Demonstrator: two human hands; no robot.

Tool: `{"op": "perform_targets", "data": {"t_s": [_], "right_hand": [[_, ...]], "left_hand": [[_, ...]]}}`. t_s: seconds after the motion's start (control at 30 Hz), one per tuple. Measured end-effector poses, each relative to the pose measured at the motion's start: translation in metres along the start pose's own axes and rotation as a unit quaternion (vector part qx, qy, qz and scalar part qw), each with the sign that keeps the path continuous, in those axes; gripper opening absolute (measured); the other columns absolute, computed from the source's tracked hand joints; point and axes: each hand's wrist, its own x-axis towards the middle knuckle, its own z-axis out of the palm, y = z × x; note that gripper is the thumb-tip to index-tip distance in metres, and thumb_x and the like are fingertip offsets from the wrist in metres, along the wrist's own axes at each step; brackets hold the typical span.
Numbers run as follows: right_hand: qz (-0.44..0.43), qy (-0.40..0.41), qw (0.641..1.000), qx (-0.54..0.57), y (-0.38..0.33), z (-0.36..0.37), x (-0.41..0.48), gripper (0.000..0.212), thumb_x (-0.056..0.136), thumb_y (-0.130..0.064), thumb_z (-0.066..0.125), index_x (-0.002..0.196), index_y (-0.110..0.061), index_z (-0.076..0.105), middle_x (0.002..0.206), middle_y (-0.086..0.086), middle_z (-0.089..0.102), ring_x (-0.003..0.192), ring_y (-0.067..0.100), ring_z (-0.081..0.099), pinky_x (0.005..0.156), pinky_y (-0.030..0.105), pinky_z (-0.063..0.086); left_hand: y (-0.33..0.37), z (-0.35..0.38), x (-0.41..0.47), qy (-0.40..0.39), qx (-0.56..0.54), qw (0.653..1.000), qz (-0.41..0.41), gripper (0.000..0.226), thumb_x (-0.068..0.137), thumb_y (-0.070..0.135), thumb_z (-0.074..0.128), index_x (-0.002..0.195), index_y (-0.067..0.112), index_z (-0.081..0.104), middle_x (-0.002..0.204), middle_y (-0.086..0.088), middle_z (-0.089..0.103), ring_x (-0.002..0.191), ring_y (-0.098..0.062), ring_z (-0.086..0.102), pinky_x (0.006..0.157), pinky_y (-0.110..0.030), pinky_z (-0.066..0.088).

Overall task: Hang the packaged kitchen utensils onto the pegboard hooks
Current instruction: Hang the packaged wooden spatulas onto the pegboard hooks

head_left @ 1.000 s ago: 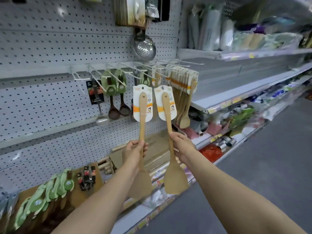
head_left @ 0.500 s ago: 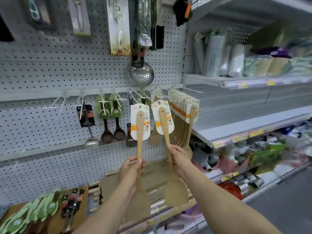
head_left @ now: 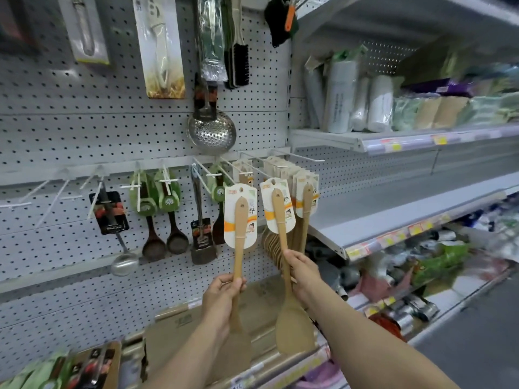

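Head camera is catching both cards rising since a second ago: the left hand [head_left: 222,293] is gripping the left spatula [head_left: 239,240] just below the skimmer [head_left: 211,133], the right hand [head_left: 302,272] is gripping the right spatula [head_left: 280,220] below-right of it, both nearing the hooks [head_left: 304,157].

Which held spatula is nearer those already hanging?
The spatula in the right hand: its card sits beside the hung bunch; the left hand holds the other spatula apart.
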Motion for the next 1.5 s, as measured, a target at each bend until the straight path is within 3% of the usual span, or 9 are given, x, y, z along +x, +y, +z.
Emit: {"op": "perform_targets", "data": {"t_s": [0.33, 0.6, 0.73, 0.83, 0.97, 1.1, 1.3, 1.43, 1.5], "right_hand": [[-0.008, -0.049, 0.998, -0.025, -0.001, -0.005, 0.04, 0.014, 0.089, -0.041, 0.073, 0.097, -0.031, 0.079, 0.099, -0.001, 0.077, 0.102, 0.022, 0.07, 0.086, 0.039, 0.057], [0.013, -0.101, 0.995, 0.0, 0.004, -0.017, 0.065, 0.021, 0.089, -0.033, 0.074, 0.106, -0.02, 0.078, 0.101, 0.004, 0.076, 0.097, 0.02, 0.071, 0.083, 0.033, 0.056], [0.005, -0.122, 0.992, -0.011, -0.004, -0.01, 0.074, 0.018, 0.095, -0.028, 0.068, 0.108, -0.017, 0.074, 0.097, 0.0, 0.077, 0.09, 0.015, 0.072, 0.072, 0.027, 0.055], [-0.001, -0.128, 0.992, -0.018, -0.009, 0.002, 0.089, 0.016, 0.096, -0.024, 0.068, 0.107, -0.014, 0.074, 0.101, 0.005, 0.078, 0.091, 0.018, 0.071, 0.075, 0.03, 0.057], [0.008, -0.136, 0.99, -0.041, -0.013, 0.018, 0.113, 0.012, 0.096, -0.024, 0.068, 0.103, -0.017, 0.074, 0.106, 0.009, 0.077, 0.093, 0.023, 0.07, 0.086, 0.04, 0.057], [0.026, -0.139, 0.989, -0.049, -0.02, 0.035, 0.137, 0.013, 0.097, -0.022, 0.067, 0.106, -0.015, 0.073, 0.108, 0.008, 0.076, 0.087, 0.019, 0.069, 0.068, 0.03, 0.054], [0.071, -0.154, 0.983, -0.068, -0.03, 0.061, 0.166, 0.022, 0.098, -0.021, 0.065, 0.117, -0.011, 0.07, 0.103, 0.006, 0.076, 0.088, 0.022, 0.07, 0.066, 0.028, 0.053], [0.097, -0.162, 0.979, -0.08, -0.038, 0.073, 0.179, 0.015, 0.1, -0.022, 0.063, 0.113, -0.017, 0.068, 0.105, 0.009, 0.074, 0.077, 0.018, 0.066, 0.054, 0.025, 0.046], [0.103, -0.166, 0.977, -0.09, -0.04, 0.076, 0.184, 0.01, 0.099, -0.023, 0.064, 0.109, -0.02, 0.066, 0.104, 0.008, 0.074, 0.079, 0.018, 0.066, 0.058, 0.027, 0.047]], "left_hand": [[-0.015, 0.018, 0.026, 0.007, 0.021, 1.0, 0.011, 0.014, 0.091, 0.008, 0.066, 0.104, 0.007, 0.068, 0.094, -0.003, 0.078, 0.102, -0.023, 0.069, 0.1, -0.039, 0.05], [-0.028, 0.032, 0.045, 0.017, 0.005, 1.0, 0.0, 0.015, 0.092, 0.007, 0.064, 0.106, 0.006, 0.065, 0.1, -0.005, 0.077, 0.109, -0.024, 0.066, 0.105, -0.043, 0.045], [-0.034, 0.04, 0.055, 0.014, -0.008, 1.0, -0.005, 0.016, 0.091, 0.007, 0.066, 0.106, 0.005, 0.064, 0.105, -0.009, 0.076, 0.114, -0.027, 0.064, 0.109, -0.045, 0.042], [-0.041, 0.046, 0.058, 0.014, -0.007, 1.0, -0.007, 0.017, 0.09, 0.007, 0.067, 0.107, 0.004, 0.063, 0.103, -0.009, 0.077, 0.112, -0.025, 0.065, 0.109, -0.043, 0.041], [-0.047, 0.052, 0.059, 0.016, 0.0, 1.0, -0.014, 0.013, 0.09, 0.005, 0.066, 0.102, 0.006, 0.062, 0.1, -0.01, 0.077, 0.105, -0.022, 0.065, 0.1, -0.037, 0.042], [-0.045, 0.056, 0.062, 0.017, 0.01, 1.0, -0.011, 0.013, 0.091, 0.007, 0.065, 0.103, 0.006, 0.06, 0.104, -0.01, 0.076, 0.099, -0.016, 0.064, 0.079, -0.029, 0.042], [-0.042, 0.063, 0.072, 0.043, 0.0, 0.999, -0.019, 0.009, 0.093, 0.007, 0.062, 0.102, 0.007, 0.06, 0.104, -0.01, 0.076, 0.091, -0.012, 0.067, 0.066, -0.02, 0.046], [-0.048, 0.068, 0.08, 0.06, -0.009, 0.998, -0.01, 0.011, 0.093, 0.006, 0.062, 0.103, 0.003, 0.059, 0.103, -0.009, 0.077, 0.093, -0.015, 0.067, 0.07, -0.026, 0.046], [-0.054, 0.07, 0.082, 0.072, -0.02, 0.997, -0.008, 0.019, 0.092, 0.004, 0.062, 0.109, -0.003, 0.059, 0.103, -0.01, 0.077, 0.091, -0.014, 0.069, 0.075, -0.029, 0.045]]}}
